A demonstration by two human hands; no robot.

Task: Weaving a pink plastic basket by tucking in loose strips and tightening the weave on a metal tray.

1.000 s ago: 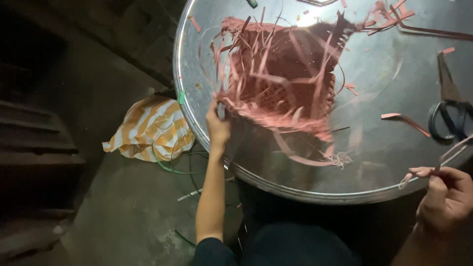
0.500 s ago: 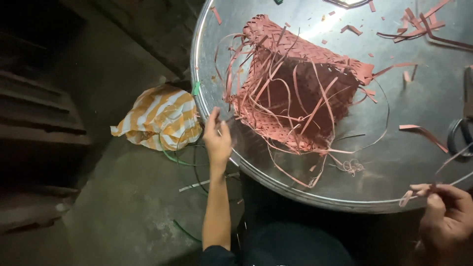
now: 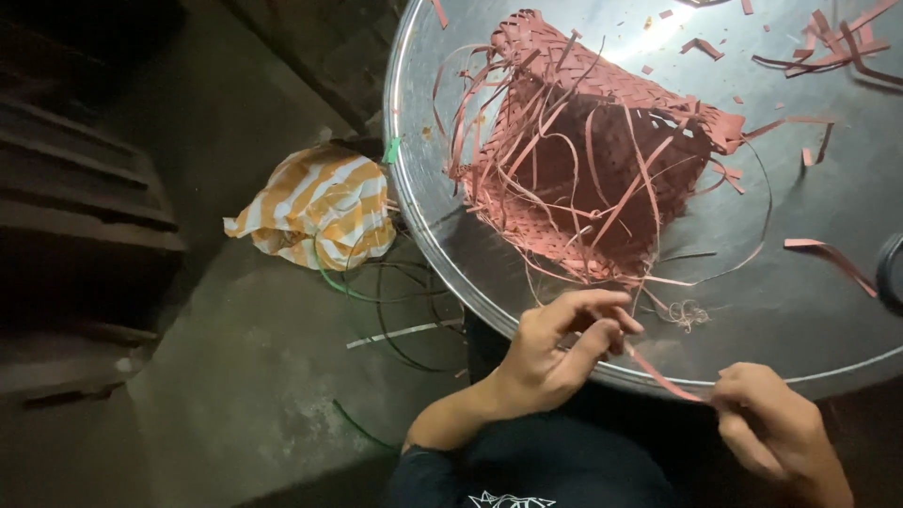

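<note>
Head view. Landmark: the round metal tray (image 3: pixel 527 273).

A half-woven reddish basket (image 3: pixel 602 160) lies on the tray toward its far side, with many loose strips trailing from its edges. One long strip (image 3: pixel 663 376) runs from the near side of the basket, over the near rim of the tray, to the person.

The left hand (image 3: pixel 555 353) hovers at the near rim, fingers curled, thumb and forefinger pinching the strip. The right hand (image 3: pixel 767 423) sits just off the rim, to the right of the left hand, closed around the same strip's free end. The strip is stretched between the two hands.

Working note: keep the strip flat and untwisted between the pinch points, and hold even tension so that it does not kink where it crosses the rim. Separate it from neighbouring loose strips before drawing it.

Cut scraps (image 3: pixel 818 249) lie scattered on the tray right of the basket.

Packages: an orange-and-white striped bag (image 3: pixel 315 207) lies crumpled on the floor just left of the tray. No labels or signs are legible.
</note>
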